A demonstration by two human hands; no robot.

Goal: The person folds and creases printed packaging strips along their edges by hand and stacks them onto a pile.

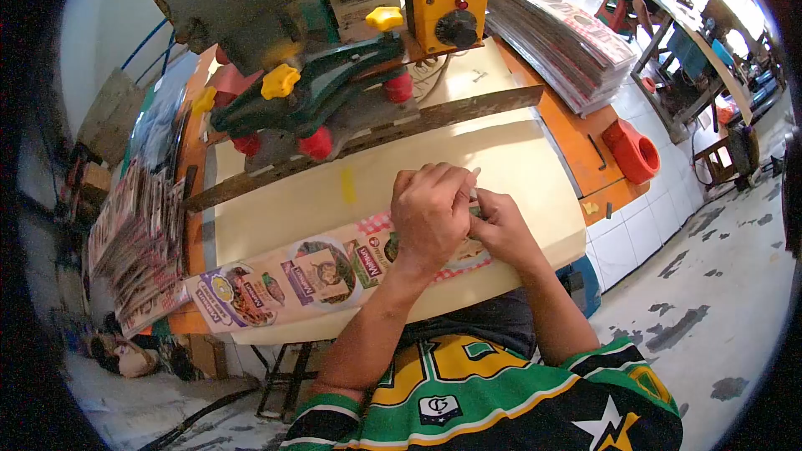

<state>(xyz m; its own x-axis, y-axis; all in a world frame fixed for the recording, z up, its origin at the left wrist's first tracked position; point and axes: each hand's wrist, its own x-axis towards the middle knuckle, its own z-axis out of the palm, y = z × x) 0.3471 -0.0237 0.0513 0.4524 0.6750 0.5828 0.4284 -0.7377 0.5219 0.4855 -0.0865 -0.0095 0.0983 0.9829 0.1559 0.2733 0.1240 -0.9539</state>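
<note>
A long printed plastic sheet (276,286) with food pictures and a red checked edge lies across the cream work surface (510,159). My left hand (433,210) is over the right part of the sheet, its fingers curled closed. Against it, my right hand (504,230) is closed too, thumb and fingers bent together. A small pale tip (475,173) shows between the hands, but I cannot make out what it belongs to. Both hands cover part of the sheet's right end.
Beyond the hands, a long metal bar (468,111) crosses under a green machine arm (334,75) with yellow knobs. A yellow control box (447,12) stands behind. Printed sheets are stacked left (138,238) and right (576,50). A red ring (632,152) sits at the right edge.
</note>
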